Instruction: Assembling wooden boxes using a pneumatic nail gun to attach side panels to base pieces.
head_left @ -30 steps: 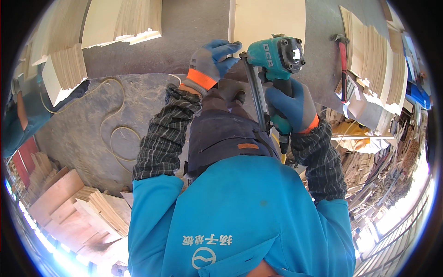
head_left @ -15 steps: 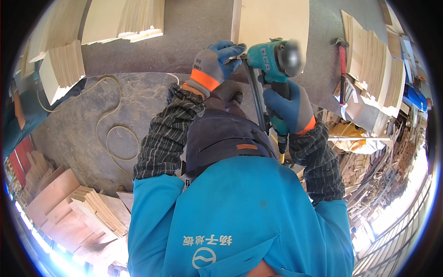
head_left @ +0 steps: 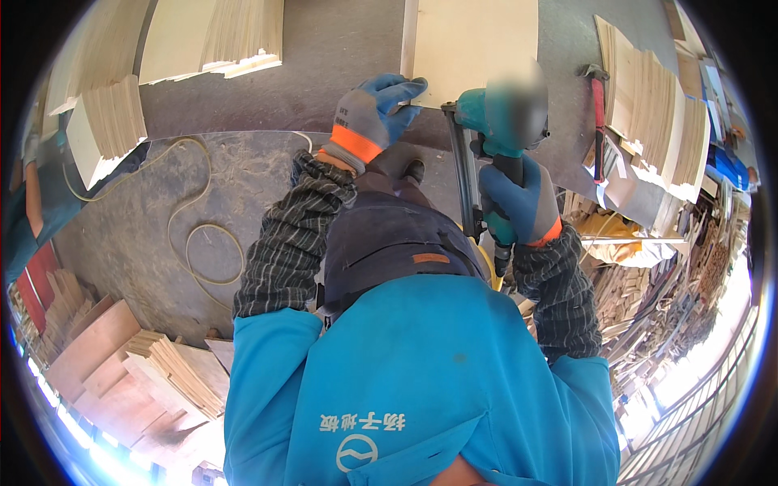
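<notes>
1. Shifted rightward since the earlier frame: the nail gun (head_left: 496, 125) and the right hand (head_left: 523, 198) with it. The left hand (head_left: 369, 117) keeps almost the same place beside the near left corner of the board (head_left: 478, 40).
2. My judgement of the step: lining the gun up along the board's near edge, on the counter (head_left: 324, 97), while the left hand steadies the corner. Whether the nose touches the wood cannot be told.
3. For the next move, the nose would need to sit square on the edge, with the left fingers well clear of it.
4. Right fingers: wrapped around the gun's handle. Left fingers: half curled at the corner, by the narrow strip (head_left: 408, 40); I cannot tell whether they grip it.
5. Counted: one nail gun, one board in front of the person, one strip along its left side, and one red-handled hammer (head_left: 598, 121) to the right.
6. Stacks of boards (head_left: 243, 36): at least two at left, at least one at right. One looped hose (head_left: 208, 170) lies on the floor.
</notes>
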### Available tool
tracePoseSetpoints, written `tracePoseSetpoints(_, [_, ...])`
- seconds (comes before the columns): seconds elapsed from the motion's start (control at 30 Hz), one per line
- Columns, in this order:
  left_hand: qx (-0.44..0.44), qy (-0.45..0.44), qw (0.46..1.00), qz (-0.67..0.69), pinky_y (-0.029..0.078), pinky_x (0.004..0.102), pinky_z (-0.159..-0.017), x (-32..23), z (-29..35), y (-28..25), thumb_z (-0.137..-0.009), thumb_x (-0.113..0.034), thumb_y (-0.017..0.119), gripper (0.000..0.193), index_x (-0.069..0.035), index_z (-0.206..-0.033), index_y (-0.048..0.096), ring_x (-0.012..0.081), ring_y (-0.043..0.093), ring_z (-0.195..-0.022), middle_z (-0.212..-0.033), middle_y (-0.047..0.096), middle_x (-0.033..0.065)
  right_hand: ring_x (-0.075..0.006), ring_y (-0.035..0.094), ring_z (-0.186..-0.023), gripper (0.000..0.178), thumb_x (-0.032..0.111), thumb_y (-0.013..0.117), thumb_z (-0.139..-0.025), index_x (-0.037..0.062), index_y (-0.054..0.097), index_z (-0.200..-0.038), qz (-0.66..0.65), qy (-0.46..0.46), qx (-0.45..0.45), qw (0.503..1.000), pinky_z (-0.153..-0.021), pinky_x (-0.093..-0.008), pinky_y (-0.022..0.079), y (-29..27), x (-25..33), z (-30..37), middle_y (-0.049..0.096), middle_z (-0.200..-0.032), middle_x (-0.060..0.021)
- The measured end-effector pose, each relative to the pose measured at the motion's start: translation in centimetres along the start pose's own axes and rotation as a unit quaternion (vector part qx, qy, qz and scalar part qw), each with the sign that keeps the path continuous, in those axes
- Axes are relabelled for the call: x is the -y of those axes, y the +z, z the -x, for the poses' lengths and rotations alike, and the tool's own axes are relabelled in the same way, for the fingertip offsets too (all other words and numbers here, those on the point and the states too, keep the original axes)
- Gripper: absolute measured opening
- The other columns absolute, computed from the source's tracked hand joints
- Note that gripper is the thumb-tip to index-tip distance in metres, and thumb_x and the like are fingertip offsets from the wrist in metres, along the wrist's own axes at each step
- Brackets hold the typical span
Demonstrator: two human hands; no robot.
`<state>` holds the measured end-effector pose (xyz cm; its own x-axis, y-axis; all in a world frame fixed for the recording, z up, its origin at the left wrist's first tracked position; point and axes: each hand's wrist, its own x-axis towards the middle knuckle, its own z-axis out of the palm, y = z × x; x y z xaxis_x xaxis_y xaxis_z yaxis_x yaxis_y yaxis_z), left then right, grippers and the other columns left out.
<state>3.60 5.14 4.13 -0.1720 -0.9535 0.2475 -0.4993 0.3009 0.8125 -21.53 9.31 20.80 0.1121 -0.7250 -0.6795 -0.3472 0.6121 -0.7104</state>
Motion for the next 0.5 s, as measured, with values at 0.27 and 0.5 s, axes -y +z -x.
tracePoseSetpoints(0.27, [-0.001,-0.016,1.0,0.025,0.066,0.036,-0.091,0.03,0.01,0.21,-0.089,-0.011,0.087,0.042,-0.014,-0.13,0.079,0.0293,0.078,-0.105,-0.125,0.076,0.0124,-0.0088,0.062,-0.074,0.047,0.023,0.072,-0.095,-0.0012,0.072,-0.135,-0.005,-0.004,-0.013,1.0,-0.066,-0.0288,0.051,-0.22,-0.2,0.04,0.07,-0.089,-0.0013])
tracePoseSetpoints(0.5, [-0.011,-0.014,1.0,0.013,0.066,0.0357,-0.093,0.2,0.13,0.31,-0.089,-0.009,0.086,0.038,-0.011,-0.126,0.081,0.0284,0.078,-0.106,-0.124,0.077,0.012,-0.0085,0.062,-0.076,0.045,0.023,0.072,-0.095,-0.0009,0.072,-0.134,-0.007,-0.013,-0.023,1.0,-0.068,-0.0291,0.051,-0.46,-0.65,0.08,0.069,-0.09,-0.0007])
